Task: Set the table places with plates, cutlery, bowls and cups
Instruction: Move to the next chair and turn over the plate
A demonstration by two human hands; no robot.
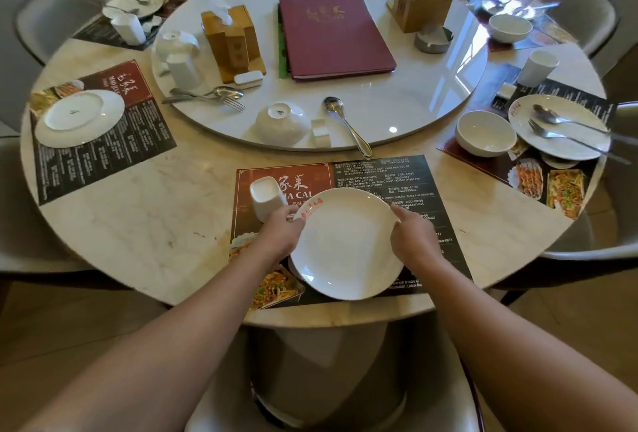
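Note:
A white plate (346,245) with red lettering on its rim lies on the dark placemat (379,176) in front of me. My left hand (279,231) grips its left rim. My right hand (412,238) rests on its right edge with the index finger stretched out. A white cup (266,198) stands upright just left of the plate. On the turntable (414,93) beyond lie an upturned bowl (281,122), a spoon (345,122), a small white rest (321,131), and a fork and spoon (207,96) beside an upturned cup (183,70).
An upside-down plate (79,117) lies on the left placemat. The right place holds a bowl (485,133) and a plate with cutlery (559,127). A red menu (335,36), tissue boxes (231,41) and an ashtray (433,39) occupy the turntable. Chairs ring the table.

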